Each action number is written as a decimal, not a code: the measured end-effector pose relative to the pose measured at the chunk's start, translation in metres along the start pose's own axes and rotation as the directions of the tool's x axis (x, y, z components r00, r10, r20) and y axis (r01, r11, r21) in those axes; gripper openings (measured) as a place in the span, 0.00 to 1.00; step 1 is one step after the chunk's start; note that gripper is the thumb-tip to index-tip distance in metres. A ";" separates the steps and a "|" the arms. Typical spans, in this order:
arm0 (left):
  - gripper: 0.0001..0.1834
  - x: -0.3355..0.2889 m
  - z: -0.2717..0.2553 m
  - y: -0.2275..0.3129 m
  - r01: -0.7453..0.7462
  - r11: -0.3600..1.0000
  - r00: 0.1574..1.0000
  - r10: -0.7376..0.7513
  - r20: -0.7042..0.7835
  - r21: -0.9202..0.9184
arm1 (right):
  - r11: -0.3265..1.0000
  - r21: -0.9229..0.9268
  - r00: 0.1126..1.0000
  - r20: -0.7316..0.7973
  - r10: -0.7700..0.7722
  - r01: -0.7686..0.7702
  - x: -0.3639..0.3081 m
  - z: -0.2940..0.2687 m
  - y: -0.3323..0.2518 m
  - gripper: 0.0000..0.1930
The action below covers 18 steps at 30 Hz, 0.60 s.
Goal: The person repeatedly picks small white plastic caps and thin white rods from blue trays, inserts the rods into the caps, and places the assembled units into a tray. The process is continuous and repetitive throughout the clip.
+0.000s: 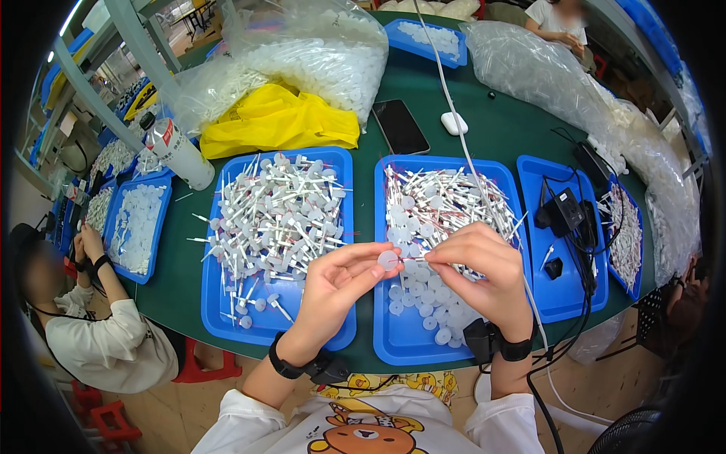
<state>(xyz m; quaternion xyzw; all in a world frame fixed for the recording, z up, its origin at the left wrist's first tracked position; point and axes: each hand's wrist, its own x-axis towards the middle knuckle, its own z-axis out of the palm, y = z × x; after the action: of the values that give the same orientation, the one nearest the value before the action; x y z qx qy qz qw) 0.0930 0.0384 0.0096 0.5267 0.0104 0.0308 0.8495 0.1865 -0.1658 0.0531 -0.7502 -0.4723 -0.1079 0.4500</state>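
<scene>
My left hand pinches a round translucent white disc by its edge, over the middle blue tray. My right hand grips a thin white stick between thumb and fingertips. The stick's reddish end meets the disc; whether it passes through cannot be made out. Beneath my hands, loose white sticks fill the tray's far part and loose discs its near part. To the left, another blue tray holds a heap of sticks with discs fitted on them.
A right-hand blue tray holds black cables and a black adapter. Behind the trays lie a phone, a white case, a yellow bag and a bottle. A white cable crosses the middle tray. A person works at left.
</scene>
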 end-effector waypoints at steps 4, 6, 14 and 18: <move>0.17 0.001 0.001 -0.005 -0.058 0.998 0.998 0.059 -0.017 0.014 | 1.000 0.020 1.000 0.011 -0.002 0.002 0.000 -0.001 0.000 0.13; 0.17 0.001 0.002 -0.004 -0.050 0.997 0.998 0.053 -0.043 0.061 | 1.000 0.000 1.000 0.005 -0.029 0.029 -0.001 -0.001 0.001 0.13; 0.17 0.002 0.002 -0.002 0.071 0.995 0.997 -0.071 -0.009 0.070 | 0.999 0.035 0.999 0.043 -0.025 0.024 -0.001 0.001 0.003 0.13; 0.20 0.000 0.004 -0.003 0.037 0.999 0.998 -0.039 0.051 0.039 | 0.998 0.061 0.999 0.042 -0.007 0.004 0.000 0.004 -0.001 0.11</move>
<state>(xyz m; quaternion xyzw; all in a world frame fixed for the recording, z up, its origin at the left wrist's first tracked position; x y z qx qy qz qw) 0.0936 0.0334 0.0085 0.5431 -0.0009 0.0009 0.8396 0.1844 -0.1621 0.0514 -0.7369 -0.4868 -0.0788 0.4623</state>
